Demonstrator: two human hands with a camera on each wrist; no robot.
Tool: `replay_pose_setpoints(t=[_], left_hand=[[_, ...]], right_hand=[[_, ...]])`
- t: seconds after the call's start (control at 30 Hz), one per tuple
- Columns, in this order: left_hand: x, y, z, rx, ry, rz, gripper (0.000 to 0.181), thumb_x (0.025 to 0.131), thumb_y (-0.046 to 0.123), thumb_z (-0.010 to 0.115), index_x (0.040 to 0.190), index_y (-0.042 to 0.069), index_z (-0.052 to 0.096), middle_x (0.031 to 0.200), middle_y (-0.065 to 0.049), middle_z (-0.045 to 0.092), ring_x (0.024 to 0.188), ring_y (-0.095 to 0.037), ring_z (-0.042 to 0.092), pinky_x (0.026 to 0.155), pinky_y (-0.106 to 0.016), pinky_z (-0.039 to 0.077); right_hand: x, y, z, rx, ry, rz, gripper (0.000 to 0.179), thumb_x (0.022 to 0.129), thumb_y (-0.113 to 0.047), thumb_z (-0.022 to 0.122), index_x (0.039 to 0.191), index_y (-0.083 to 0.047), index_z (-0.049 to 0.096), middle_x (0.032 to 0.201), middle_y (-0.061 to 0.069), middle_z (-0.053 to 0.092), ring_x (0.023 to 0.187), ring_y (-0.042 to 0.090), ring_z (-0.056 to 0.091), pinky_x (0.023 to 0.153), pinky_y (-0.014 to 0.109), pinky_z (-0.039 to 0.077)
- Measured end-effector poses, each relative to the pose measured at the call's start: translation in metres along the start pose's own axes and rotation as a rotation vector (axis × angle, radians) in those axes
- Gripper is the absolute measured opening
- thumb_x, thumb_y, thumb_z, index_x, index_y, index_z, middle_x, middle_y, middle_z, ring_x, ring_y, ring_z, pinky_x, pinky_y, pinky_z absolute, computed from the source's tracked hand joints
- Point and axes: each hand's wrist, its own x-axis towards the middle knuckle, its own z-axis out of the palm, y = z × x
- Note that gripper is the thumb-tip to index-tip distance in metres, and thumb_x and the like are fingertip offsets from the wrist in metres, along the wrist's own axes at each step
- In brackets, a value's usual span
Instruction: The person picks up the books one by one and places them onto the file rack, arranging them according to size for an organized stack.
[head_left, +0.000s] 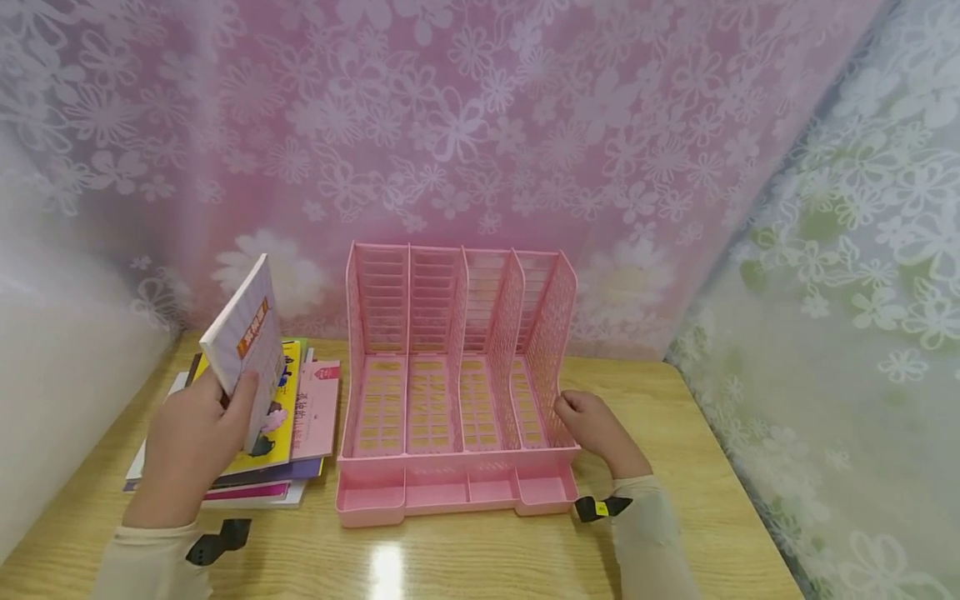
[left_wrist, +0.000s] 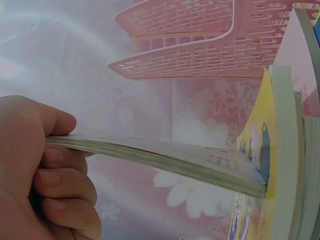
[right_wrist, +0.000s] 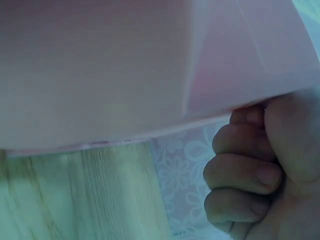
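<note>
My left hand (head_left: pixel 197 433) pinches a thin paperback book (head_left: pixel 251 337), thumb on one face and fingers on the other. The book stands tilted upright, its lower edge touching the yellow book (left_wrist: pixel 272 150) on top of a stack, as the left wrist view shows. A pink desktop file rack (head_left: pixel 457 463) with several upright slots and a row of front trays stands in the middle of the table. At its right side my right hand (head_left: pixel 596 425), fingers curled, grips the edge of the side panel. Close up, the right hand (right_wrist: pixel 250 170) meets the pink edge with thumb and forefinger.
Under the yellow book lie several other books, among them a pink book (head_left: pixel 318 412) jutting toward the rack. The wooden table (head_left: pixel 450 554) backs onto a pink flowered curtain (head_left: pixel 465 125). Another flowered curtain (head_left: pixel 862 333) hangs on the right, and a pale wall (head_left: pixel 67 333) borders the left.
</note>
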Motion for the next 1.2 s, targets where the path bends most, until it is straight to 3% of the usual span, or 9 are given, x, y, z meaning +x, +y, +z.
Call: replay_pose_setpoints(t=[0.2, 0.47, 0.67, 0.97, 1.2], left_hand=[[0.001, 0.001, 0.003, -0.013, -0.057, 0.006, 0.055, 0.11, 0.037, 0.04, 0.13, -0.012, 0.056, 0.103, -0.034, 0.07, 0.056, -0.025, 0.055, 0.042, -0.035, 0.036], [0.002, 0.0, 0.002, -0.013, -0.057, 0.058, 0.055, 0.111, 0.034, 0.04, 0.14, -0.012, 0.05, 0.115, -0.038, 0.066, 0.059, -0.031, 0.06, 0.046, -0.042, 0.043], [0.001, 0.001, 0.003, 0.0, -0.099, 0.041, 0.058, 0.112, 0.036, 0.037, 0.14, -0.013, 0.05, 0.118, -0.039, 0.065, 0.062, -0.029, 0.059, 0.048, -0.038, 0.042], [0.001, 0.001, 0.005, 0.002, -0.116, 0.034, 0.058, 0.112, 0.036, 0.037, 0.145, -0.011, 0.046, 0.127, -0.039, 0.061, 0.074, -0.037, 0.064, 0.054, -0.042, 0.047], [0.001, 0.002, 0.006, -0.023, -0.101, 0.035, 0.058, 0.112, 0.037, 0.036, 0.147, -0.009, 0.046, 0.132, -0.039, 0.059, 0.091, -0.049, 0.068, 0.065, -0.06, 0.054]], right_hand=[[0.0, 0.001, -0.005, 0.018, -0.067, 0.013, 0.04, 0.107, -0.02, 0.044, 0.069, -0.011, 0.043, 0.061, -0.001, 0.038, 0.055, 0.015, 0.034, 0.056, 0.033, 0.035], [0.009, -0.021, -0.034, -0.269, -0.329, -0.1, 0.046, 0.11, -0.018, 0.04, 0.064, -0.017, 0.042, 0.058, -0.006, 0.036, 0.055, 0.012, 0.031, 0.063, 0.033, 0.036], [0.021, -0.036, -0.043, -0.339, -0.499, -0.062, 0.047, 0.108, -0.018, 0.042, 0.062, -0.018, 0.044, 0.058, -0.007, 0.034, 0.053, 0.009, 0.029, 0.058, 0.029, 0.032], [0.032, -0.039, -0.046, -0.376, -0.59, 0.002, 0.047, 0.108, -0.021, 0.042, 0.061, -0.018, 0.044, 0.056, -0.007, 0.034, 0.05, 0.009, 0.028, 0.057, 0.028, 0.032], [0.032, -0.042, -0.044, -0.355, -0.585, 0.015, 0.046, 0.108, -0.022, 0.042, 0.063, -0.015, 0.048, 0.057, -0.007, 0.037, 0.05, 0.008, 0.031, 0.056, 0.027, 0.032]])
